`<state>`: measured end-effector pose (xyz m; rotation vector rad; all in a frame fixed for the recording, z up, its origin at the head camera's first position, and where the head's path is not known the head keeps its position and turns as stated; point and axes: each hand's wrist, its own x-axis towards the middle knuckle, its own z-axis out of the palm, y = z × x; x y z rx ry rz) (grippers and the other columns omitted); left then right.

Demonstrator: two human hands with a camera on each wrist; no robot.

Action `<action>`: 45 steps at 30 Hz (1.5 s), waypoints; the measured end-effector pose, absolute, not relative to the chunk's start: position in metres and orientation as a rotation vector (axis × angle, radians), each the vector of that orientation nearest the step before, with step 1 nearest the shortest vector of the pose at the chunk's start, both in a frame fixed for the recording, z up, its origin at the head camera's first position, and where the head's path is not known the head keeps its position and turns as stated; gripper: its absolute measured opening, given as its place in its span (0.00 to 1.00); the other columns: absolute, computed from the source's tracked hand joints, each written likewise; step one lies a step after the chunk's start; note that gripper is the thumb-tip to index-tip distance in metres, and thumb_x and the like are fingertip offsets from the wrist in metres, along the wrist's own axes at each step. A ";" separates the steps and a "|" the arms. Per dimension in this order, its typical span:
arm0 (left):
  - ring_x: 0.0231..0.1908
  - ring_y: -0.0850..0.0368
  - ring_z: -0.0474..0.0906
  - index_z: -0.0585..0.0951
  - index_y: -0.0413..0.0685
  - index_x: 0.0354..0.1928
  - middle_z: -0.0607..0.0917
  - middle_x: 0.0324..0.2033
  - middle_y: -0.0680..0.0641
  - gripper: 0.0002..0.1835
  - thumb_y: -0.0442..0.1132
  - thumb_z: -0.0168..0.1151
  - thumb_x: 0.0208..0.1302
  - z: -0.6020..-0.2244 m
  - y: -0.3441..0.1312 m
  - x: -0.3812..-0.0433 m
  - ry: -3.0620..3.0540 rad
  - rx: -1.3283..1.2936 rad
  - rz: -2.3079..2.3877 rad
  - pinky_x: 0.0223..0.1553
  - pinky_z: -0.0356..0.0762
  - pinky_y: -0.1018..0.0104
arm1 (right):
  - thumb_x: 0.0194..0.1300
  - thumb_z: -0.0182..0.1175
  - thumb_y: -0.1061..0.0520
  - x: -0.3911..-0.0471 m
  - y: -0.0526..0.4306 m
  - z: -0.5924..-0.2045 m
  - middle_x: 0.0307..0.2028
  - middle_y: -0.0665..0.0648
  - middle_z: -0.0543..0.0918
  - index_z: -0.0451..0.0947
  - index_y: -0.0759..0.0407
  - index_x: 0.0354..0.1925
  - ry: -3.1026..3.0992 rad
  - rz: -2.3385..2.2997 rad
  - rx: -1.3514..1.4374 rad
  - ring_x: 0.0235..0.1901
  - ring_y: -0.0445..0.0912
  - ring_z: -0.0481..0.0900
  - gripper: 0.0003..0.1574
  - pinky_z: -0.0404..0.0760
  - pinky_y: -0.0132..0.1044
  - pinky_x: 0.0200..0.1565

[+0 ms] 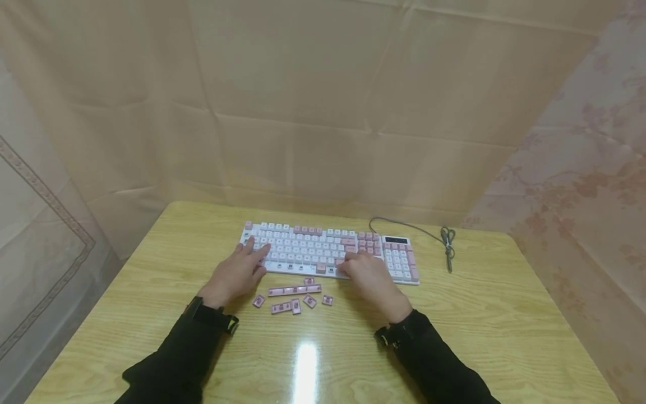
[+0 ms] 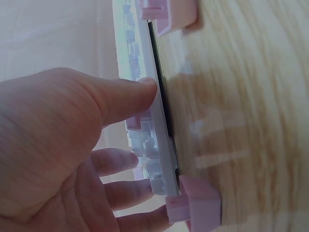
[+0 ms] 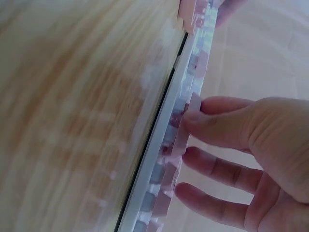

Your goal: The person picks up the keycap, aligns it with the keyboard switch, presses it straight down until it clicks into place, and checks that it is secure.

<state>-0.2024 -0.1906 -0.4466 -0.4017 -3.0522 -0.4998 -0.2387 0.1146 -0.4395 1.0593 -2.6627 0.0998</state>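
A white and pink keyboard lies on the table, with several bare switch spots along its front row. My left hand rests on its left end, fingers spread over the keys. In the left wrist view, that hand's thumb touches the keyboard's front edge. Toward the keyboard's right side, my right hand is bent over the lower keys. The right wrist view shows its thumb and forefinger pinching a wide pink keycap, which sits raised over the front edge. Whether it is fully seated I cannot tell.
Loose pink keycaps lie in front of the keyboard, among them a long bar keycap and a shorter one. A grey cable, bundled, lies to the right on the wooden table. A beige curtain hangs behind.
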 end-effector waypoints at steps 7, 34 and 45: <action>0.65 0.28 0.52 0.64 0.46 0.70 0.55 0.69 0.30 0.29 0.44 0.53 0.68 -0.448 -0.192 -0.203 -3.042 -0.407 -0.493 0.61 0.55 0.36 | 0.48 0.61 0.70 -0.240 0.114 -0.440 0.26 0.47 0.81 0.87 0.48 0.32 -2.686 0.178 1.040 0.27 0.42 0.77 0.19 0.77 0.34 0.30; 0.65 0.28 0.51 0.63 0.46 0.70 0.55 0.69 0.30 0.29 0.44 0.53 0.68 -0.448 -0.191 -0.202 -3.046 -0.406 -0.512 0.60 0.55 0.35 | 0.44 0.61 0.72 -0.240 0.118 -0.441 0.27 0.46 0.78 0.87 0.52 0.34 -2.711 0.293 1.053 0.30 0.41 0.76 0.20 0.78 0.33 0.35; 0.65 0.28 0.51 0.63 0.45 0.70 0.55 0.69 0.30 0.29 0.44 0.53 0.68 -0.448 -0.192 -0.203 -3.043 -0.425 -0.521 0.60 0.54 0.35 | 0.46 0.62 0.68 -0.240 0.121 -0.442 0.28 0.45 0.77 0.87 0.51 0.34 -2.685 0.280 1.072 0.28 0.40 0.76 0.17 0.77 0.32 0.32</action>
